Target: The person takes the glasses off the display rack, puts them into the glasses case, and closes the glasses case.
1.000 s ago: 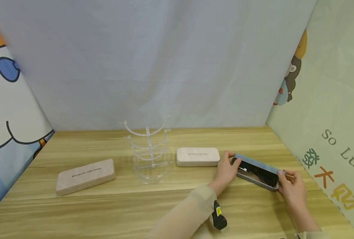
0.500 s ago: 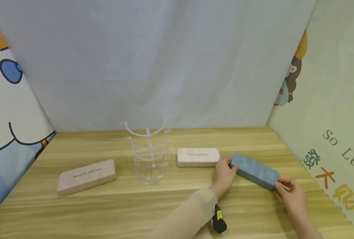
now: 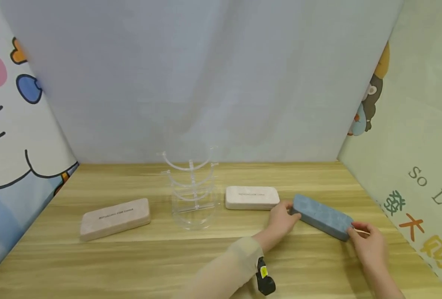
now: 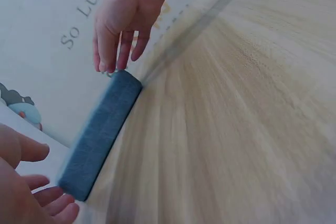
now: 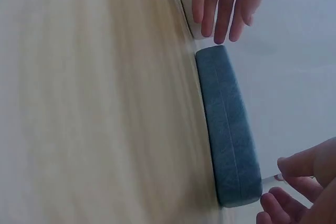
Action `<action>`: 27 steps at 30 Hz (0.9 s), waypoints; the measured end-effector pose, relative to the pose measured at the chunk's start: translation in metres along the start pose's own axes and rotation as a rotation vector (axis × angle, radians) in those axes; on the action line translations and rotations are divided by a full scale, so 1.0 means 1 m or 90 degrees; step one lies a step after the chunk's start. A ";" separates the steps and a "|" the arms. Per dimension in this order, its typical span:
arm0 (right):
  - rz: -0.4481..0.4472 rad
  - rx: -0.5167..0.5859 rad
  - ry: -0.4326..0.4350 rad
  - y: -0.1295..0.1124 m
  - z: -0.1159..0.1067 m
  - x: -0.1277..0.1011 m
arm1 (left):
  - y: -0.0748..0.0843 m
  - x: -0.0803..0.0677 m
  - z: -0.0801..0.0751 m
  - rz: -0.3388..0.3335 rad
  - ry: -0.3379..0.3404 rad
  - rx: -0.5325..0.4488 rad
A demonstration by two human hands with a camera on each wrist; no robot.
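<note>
A blue glasses case (image 3: 322, 216) lies closed on the wooden table at the right, set at a slant. At its left end is my left hand (image 3: 283, 218), thumb spread from the fingers; in the left wrist view those fingertips (image 4: 65, 208) are at the end of the case. My right hand (image 3: 368, 245) is beside the opposite end, its fingers loosely bent in the right wrist view and not wrapped round the case. Whether its fingertips touch the case is hard to tell. The case's contents are hidden under the lid.
A white glasses case (image 3: 252, 197) lies just left of my left hand. Farther left stand a clear tiered display rack (image 3: 192, 187) and a beige glasses case (image 3: 115, 219). A grey-white cloth (image 3: 206, 83) hangs behind the table; printed cloths flank it.
One second ago the blue case stood open with dark sunglasses inside; its lid came down by half a second ago. Since then the right hand's fingers have loosened slightly, and the view has shifted.
</note>
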State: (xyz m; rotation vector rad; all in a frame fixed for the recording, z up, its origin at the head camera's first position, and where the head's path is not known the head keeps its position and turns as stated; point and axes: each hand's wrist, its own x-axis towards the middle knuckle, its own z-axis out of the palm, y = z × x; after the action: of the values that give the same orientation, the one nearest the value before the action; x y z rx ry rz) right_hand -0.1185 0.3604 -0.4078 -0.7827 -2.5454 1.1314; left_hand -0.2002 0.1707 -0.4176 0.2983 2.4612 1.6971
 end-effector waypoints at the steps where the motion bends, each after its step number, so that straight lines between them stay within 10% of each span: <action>1: -0.013 -0.013 0.007 -0.003 0.000 0.001 | 0.000 -0.002 -0.004 -0.002 -0.015 -0.003; 14: -0.184 -0.050 -0.025 -0.033 0.019 -0.007 | -0.017 -0.021 -0.058 0.064 -0.138 0.068; 27: -0.341 -0.038 -0.024 -0.058 0.044 -0.015 | -0.046 -0.044 -0.134 0.077 -0.106 0.112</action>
State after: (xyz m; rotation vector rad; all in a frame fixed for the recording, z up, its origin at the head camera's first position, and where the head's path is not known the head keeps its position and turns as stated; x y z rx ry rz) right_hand -0.1467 0.2927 -0.3945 -0.0664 -2.5919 0.8969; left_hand -0.1909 0.0231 -0.4128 0.5942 2.5161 1.4322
